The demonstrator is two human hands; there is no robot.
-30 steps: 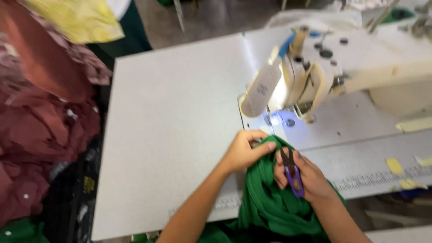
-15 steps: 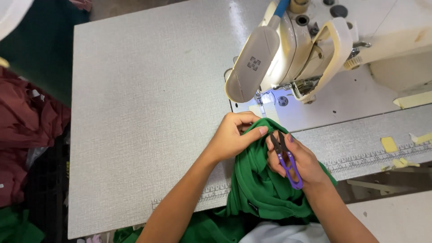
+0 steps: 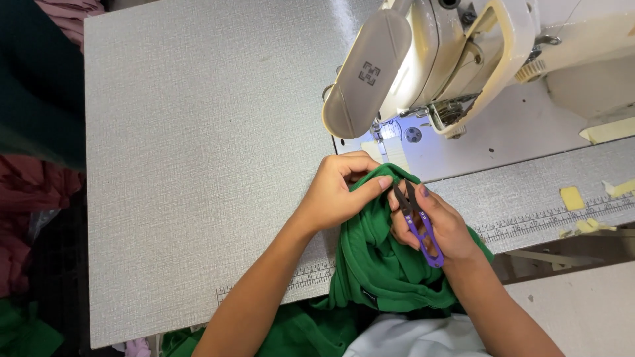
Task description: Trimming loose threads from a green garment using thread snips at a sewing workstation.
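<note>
Setting: sewing station seen from above, with piles of dark red and pink cloth (image 3: 26, 218) heaped off the left edge.
Desk: grey desk (image 3: 198, 165) with a fine pebbled laminate and a printed ruler strip along its near edge; scraps of yellowish tape (image 3: 572, 198) stuck at the right.
Machine: cream sewing machine (image 3: 436, 59), smooth enamel and rounded head, its lamp casting bluish light on the needle plate just beyond the hands.
Garment: green garment (image 3: 380, 264), soft knit, bunched over the desk's near edge and trailing toward the person's lap, lifted close under the lamp, probably so the seam is easy to see.
Left hand: left hand (image 3: 340, 192) closed on a fold of the garment, thumb and fingers pinching it up into a taut ridge.
Right hand: right hand (image 3: 440, 228) wrapped round the purple thread snips (image 3: 418, 221), dark blades parted a little and pointing at the pinched fold, touching or just beside it.
Snips: slim, springy, plastic-handled, held low in the palm for short cuts.
</note>
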